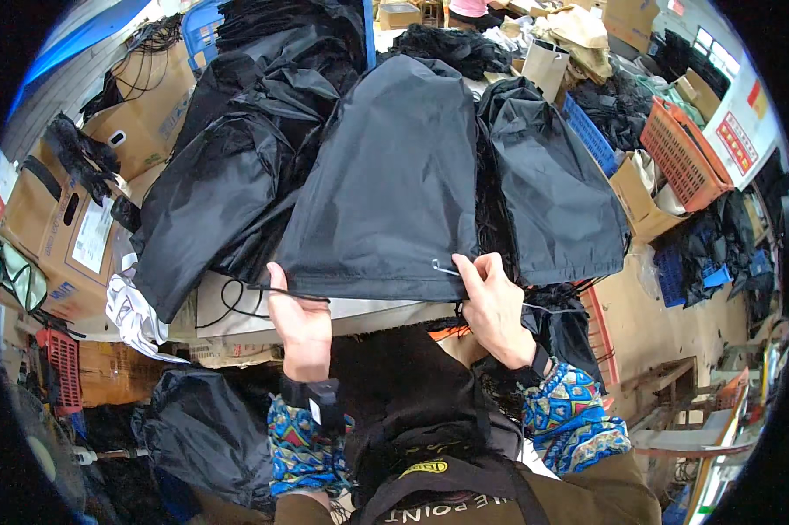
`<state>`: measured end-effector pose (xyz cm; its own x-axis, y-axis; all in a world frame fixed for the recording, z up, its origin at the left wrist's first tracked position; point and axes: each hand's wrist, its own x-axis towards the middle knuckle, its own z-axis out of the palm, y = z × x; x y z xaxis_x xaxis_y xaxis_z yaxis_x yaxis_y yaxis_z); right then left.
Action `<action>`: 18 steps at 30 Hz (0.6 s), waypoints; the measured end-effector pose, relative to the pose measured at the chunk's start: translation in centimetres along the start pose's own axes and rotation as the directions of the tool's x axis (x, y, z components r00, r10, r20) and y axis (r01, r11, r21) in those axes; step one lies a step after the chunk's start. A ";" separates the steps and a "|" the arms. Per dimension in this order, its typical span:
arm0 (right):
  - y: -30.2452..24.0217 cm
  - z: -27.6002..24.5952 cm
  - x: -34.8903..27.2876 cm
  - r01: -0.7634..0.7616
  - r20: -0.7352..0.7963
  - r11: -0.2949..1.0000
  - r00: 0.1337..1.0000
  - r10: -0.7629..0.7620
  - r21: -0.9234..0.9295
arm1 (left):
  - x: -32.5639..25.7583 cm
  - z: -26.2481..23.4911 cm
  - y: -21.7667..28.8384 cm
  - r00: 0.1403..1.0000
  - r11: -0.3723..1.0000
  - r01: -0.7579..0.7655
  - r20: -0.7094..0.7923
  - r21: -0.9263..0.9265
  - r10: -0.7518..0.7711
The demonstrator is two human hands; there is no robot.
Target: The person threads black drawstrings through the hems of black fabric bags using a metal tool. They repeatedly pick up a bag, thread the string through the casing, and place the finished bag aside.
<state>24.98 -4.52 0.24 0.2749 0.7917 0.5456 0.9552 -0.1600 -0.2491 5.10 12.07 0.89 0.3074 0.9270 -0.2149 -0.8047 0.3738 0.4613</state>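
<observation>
A black fabric bag (386,175) lies flat in the middle, its hemmed edge toward me. My left hand (302,325) holds the hem's left corner, thumb at the edge and fingers hidden under the cloth. Beside it a black cord (228,302) loops out to the left. My right hand (498,311) is closed at the right end of the hem, pinching a thin pale wire hook (443,267) whose bent tip lies over the cloth. A thin grey length trails out right of that hand. Whether the right fingers also grip the cloth, I cannot tell.
More black bags lie in a left pile (211,192) and a right pile (552,175). Cardboard boxes (66,236) and white fabric strips (132,306) are at left. An orange basket (685,153) stands at right. A person in pink (471,9) is at the far back.
</observation>
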 end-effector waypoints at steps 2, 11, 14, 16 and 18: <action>-0.5 0.8 0.7 0.014 0.019 1.000 1.000 -0.015 0.014 | 3.0 -2.1 1.1 0.996 0.998 -0.055 -0.070 0.041 0.057; -2.9 6.1 2.4 -0.019 0.436 0.993 0.899 -0.036 0.120 | -2.6 -2.0 2.3 0.733 -0.495 -0.513 0.658 0.701 0.173; -2.6 3.9 2.3 -0.133 0.444 0.987 0.892 0.079 0.092 | -1.0 -1.6 -1.4 0.763 -0.745 -0.474 0.641 0.469 -0.082; 0.9 1.5 2.0 -0.219 0.439 0.975 0.872 0.215 -0.043 | 3.5 -3.7 -2.1 0.828 -0.829 -0.393 0.545 0.397 -0.131; 4.8 -0.3 1.4 -0.293 0.307 0.945 0.894 0.325 -0.148 | 8.1 -5.4 -0.8 0.846 -0.854 -0.331 0.527 0.401 -0.081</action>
<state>29.98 -4.38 0.02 0.5229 0.8370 0.1612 0.8381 -0.4702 -0.2766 5.50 19.13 -5.84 0.5926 0.7706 0.2345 0.7891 -0.6139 0.0230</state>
